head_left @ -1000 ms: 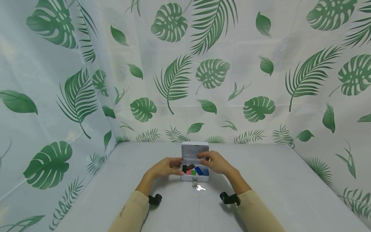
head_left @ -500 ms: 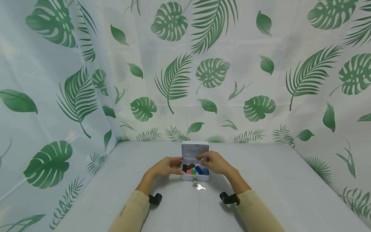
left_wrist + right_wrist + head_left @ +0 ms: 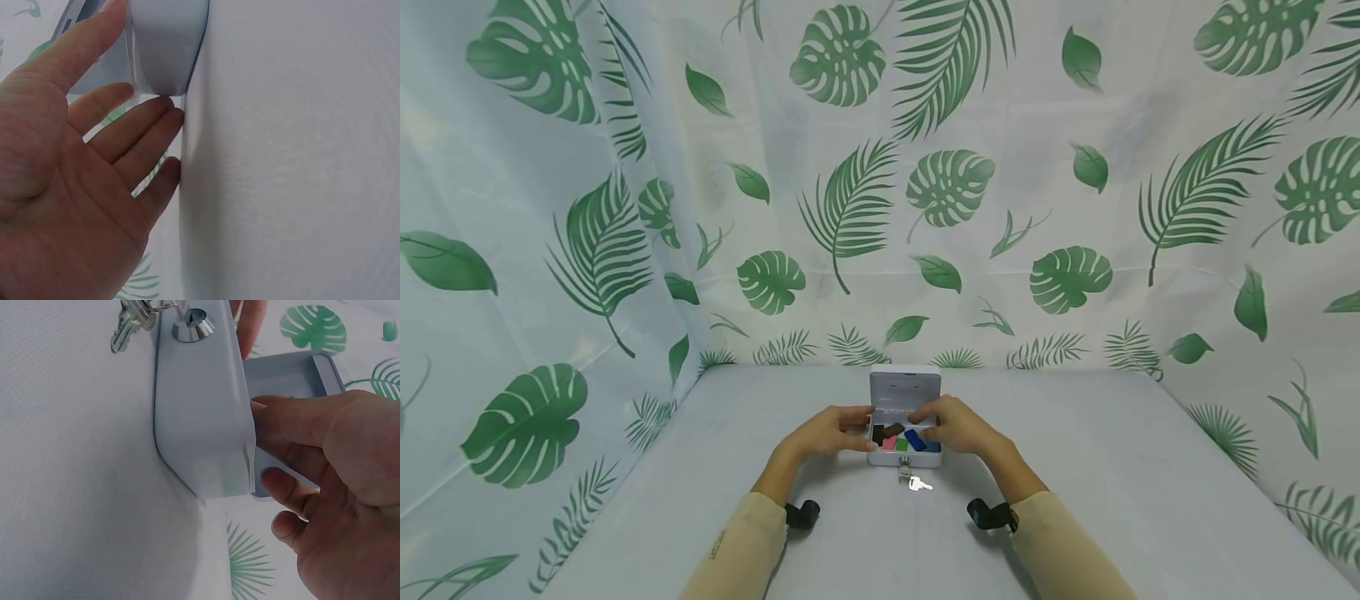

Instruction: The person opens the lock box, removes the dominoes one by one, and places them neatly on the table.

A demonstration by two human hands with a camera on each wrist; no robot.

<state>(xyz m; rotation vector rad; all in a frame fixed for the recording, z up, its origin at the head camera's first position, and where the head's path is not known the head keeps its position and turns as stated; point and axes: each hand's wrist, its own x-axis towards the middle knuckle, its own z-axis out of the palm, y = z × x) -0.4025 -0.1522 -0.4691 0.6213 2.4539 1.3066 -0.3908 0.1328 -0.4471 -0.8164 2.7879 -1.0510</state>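
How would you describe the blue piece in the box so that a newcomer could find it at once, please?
On the grey table before the leaf-print curtain stands a small white metal box, lid raised, between the two hands. Inside lie coloured flat pieces; the blue piece lies right of centre, slanted, the darkest blue there, beside a black one.

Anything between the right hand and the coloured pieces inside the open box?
Nothing visible. The lid stands open behind, and the right hand already reaches over the box rim above the coloured pieces. The left hand steadies the box's left side.
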